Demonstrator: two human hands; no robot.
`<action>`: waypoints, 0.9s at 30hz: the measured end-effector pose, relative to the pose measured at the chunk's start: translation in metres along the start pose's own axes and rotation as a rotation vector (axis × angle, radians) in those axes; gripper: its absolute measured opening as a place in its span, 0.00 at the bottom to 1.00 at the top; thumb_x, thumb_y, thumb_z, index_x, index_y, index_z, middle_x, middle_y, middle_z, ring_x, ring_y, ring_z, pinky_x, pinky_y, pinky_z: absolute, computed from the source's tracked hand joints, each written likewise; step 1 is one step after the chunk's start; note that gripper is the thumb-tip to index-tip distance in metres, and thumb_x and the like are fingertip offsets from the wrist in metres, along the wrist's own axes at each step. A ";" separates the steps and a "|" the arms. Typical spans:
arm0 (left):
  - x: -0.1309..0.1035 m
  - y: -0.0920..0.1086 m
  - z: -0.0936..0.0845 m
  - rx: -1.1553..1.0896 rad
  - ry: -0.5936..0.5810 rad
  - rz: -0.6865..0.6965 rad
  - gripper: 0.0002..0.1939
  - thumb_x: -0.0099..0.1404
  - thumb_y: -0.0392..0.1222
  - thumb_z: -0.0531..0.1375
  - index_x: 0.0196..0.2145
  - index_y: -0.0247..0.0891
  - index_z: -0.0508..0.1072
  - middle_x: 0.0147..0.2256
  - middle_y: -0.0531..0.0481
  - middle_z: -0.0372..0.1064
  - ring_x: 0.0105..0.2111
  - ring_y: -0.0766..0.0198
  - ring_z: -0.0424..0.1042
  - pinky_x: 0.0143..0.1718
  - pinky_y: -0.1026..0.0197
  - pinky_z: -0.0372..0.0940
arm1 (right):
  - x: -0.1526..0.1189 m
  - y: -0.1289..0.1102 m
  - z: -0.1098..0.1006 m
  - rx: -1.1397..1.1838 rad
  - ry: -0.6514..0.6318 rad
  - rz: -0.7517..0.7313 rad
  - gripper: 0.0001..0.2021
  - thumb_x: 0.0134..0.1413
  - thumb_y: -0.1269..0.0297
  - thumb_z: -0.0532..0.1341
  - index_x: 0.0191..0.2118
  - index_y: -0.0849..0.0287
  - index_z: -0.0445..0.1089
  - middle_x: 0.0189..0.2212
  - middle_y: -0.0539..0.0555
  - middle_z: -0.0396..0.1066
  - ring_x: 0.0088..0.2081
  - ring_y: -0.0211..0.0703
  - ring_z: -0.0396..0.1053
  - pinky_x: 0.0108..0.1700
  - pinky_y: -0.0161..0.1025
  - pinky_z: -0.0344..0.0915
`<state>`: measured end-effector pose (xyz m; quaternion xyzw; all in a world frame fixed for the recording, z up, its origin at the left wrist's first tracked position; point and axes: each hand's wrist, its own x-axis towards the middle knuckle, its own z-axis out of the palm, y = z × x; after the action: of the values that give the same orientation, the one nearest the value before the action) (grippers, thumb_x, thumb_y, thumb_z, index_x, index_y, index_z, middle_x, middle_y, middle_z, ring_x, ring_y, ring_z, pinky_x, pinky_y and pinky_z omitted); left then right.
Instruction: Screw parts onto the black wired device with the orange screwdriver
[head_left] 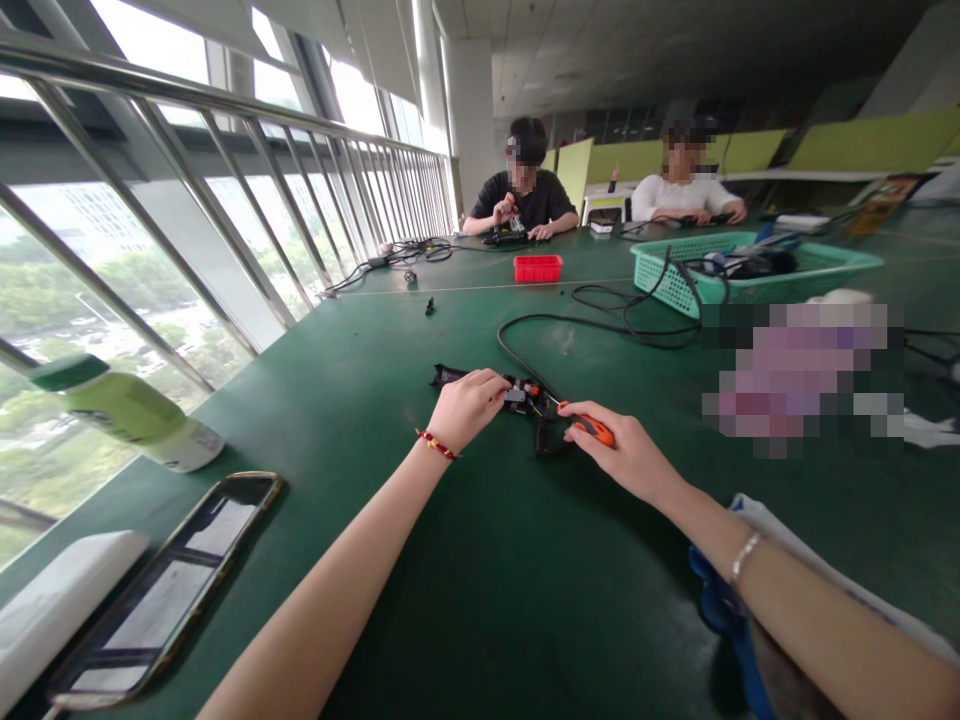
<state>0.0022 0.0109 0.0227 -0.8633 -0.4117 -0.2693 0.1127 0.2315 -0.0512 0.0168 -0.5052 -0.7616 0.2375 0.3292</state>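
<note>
A black device with exposed wires and inner parts lies on the green table, a black cable running from it. My left hand is closed over its middle, fingers pressed on the body. In my right hand is an orange and black screwdriver, held by the handle and pointing left toward the device's wired end. The screwdriver's tip is too small to make out. A black handle-like part sits just below, between the hands.
A green bottle, phone and white box stand or lie at left. Further off are a red tray, green basket, cables and small black pieces. Two people sit across the table. Cloth lies under my right forearm.
</note>
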 end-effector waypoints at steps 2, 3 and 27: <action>0.000 0.000 0.001 0.004 -0.002 0.007 0.10 0.64 0.36 0.52 0.37 0.38 0.73 0.37 0.50 0.73 0.37 0.67 0.71 0.35 0.67 0.64 | 0.000 0.000 0.000 0.002 -0.005 0.005 0.17 0.54 0.59 0.53 0.47 0.57 0.68 0.25 0.49 0.71 0.26 0.39 0.66 0.33 0.36 0.64; 0.000 0.000 0.001 0.009 -0.006 0.012 0.10 0.64 0.36 0.52 0.37 0.38 0.73 0.37 0.50 0.73 0.37 0.67 0.70 0.35 0.67 0.64 | 0.000 0.000 0.000 0.001 -0.008 0.008 0.17 0.54 0.58 0.53 0.47 0.57 0.68 0.25 0.49 0.71 0.26 0.39 0.66 0.33 0.36 0.64; -0.003 -0.012 -0.023 0.248 -0.264 -0.508 0.15 0.60 0.39 0.50 0.32 0.42 0.76 0.30 0.49 0.74 0.31 0.57 0.72 0.30 0.60 0.63 | 0.000 0.002 0.001 -0.009 -0.013 -0.005 0.16 0.55 0.57 0.53 0.47 0.57 0.67 0.28 0.50 0.72 0.26 0.38 0.66 0.32 0.36 0.63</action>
<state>-0.0175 0.0070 0.0396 -0.7398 -0.6552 -0.1222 0.0920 0.2321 -0.0500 0.0148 -0.5031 -0.7661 0.2365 0.3226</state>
